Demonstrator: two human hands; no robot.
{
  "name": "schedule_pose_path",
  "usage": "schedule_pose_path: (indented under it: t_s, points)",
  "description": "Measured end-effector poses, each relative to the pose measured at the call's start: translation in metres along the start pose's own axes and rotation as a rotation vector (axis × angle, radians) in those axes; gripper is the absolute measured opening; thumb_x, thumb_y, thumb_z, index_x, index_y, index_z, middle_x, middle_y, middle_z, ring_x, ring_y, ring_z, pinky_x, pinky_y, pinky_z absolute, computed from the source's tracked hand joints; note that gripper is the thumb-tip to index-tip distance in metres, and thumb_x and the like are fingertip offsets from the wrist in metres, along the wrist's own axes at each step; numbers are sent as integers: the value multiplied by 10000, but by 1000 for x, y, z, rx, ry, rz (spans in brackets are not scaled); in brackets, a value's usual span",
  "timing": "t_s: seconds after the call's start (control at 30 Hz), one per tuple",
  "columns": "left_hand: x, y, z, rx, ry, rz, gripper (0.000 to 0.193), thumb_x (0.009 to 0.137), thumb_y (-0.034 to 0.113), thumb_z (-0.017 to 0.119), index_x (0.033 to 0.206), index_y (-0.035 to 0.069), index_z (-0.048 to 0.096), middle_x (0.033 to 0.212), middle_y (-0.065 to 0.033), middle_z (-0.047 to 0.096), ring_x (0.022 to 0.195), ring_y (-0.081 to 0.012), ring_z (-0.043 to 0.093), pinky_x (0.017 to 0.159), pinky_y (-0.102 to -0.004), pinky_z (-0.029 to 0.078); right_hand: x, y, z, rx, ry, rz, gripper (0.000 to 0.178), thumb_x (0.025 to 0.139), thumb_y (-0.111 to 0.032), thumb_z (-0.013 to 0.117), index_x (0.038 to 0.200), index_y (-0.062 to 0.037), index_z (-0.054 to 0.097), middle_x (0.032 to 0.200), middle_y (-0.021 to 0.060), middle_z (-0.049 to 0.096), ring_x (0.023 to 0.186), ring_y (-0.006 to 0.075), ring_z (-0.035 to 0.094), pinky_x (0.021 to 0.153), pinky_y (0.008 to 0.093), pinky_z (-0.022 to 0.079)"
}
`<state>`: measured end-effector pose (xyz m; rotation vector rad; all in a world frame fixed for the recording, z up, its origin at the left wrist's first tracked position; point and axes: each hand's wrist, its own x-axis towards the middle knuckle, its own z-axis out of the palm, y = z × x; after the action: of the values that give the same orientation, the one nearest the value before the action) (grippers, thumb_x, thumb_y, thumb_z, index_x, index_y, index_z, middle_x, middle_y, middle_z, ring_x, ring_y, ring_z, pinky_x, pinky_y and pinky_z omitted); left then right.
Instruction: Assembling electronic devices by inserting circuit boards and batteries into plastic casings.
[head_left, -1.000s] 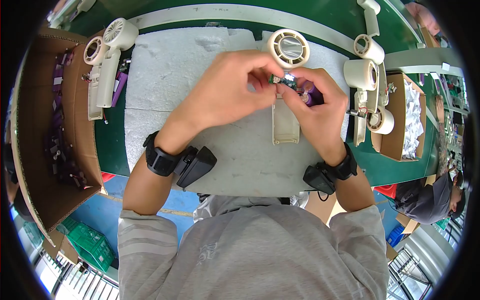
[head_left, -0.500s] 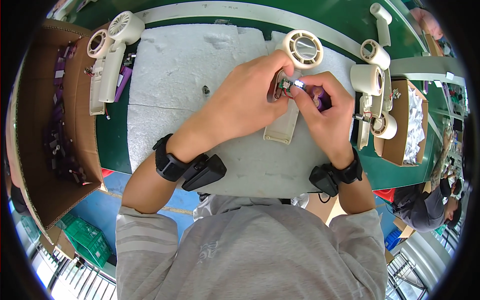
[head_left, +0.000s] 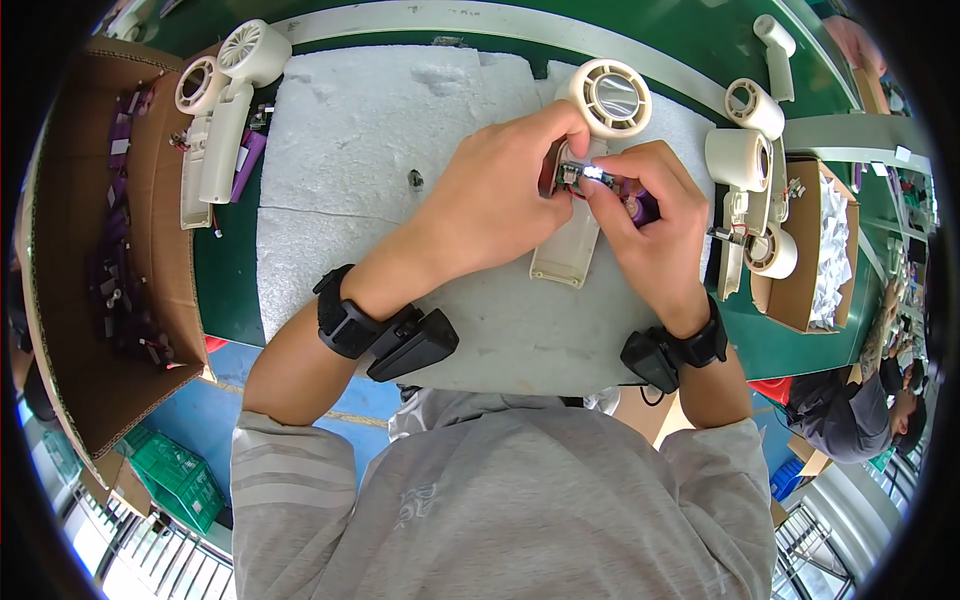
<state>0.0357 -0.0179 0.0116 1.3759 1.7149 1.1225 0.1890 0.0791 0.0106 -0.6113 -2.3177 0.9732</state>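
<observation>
A cream handheld fan lies on the white foam sheet, its round head (head_left: 580, 92) at the far end and its open handle shell (head_left: 562, 258) toward me. Over the handle, a small green circuit board (head_left: 573, 173) with a bright white light is between my hands. My left hand (head_left: 500, 185) curls around the handle's upper part, thumb and fingers closed at the board's left end. My right hand (head_left: 655, 225) pinches the board's lit end between thumb and forefinger. A purple cylindrical battery (head_left: 643, 207) shows under the right hand, partly covered by its fingers. Red wires show beside the board.
A cardboard box (head_left: 165, 250) of purple batteries stands at left. Fan parts (head_left: 228, 140) lie between it and the foam sheet (head_left: 350, 150). More fan parts (head_left: 738, 160) are at right, beside a carton (head_left: 790, 300) of white pieces. A person (head_left: 850, 420) sits at far right.
The board's lit end has tipped slightly lower, and the right fingers have shifted a little with it. Both hands remain in nearly the same place.
</observation>
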Motion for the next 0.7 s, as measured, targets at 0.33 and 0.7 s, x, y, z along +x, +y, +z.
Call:
schedule_pose_path:
  t_s: [0.33,0.7]
  points:
    - [1,-1,4,-64,60,28,288,712,15,652,952,82,507,666,-104,585,611,-281,601,580,-385,457,1,1,4,-16,73,-65,190,777,17,724,947,-25,649,818,38,594,649,74,497,568,212,402]
    - [2,-3,5,-83,71,44,282,707,16,650,954,62,522,679,-120,593,613,-285,605,587,-382,469,-1,-1,4,-27,64,-28,162,795,3,716,936,-20,640,801,18,585,642,60,480,562,208,392]
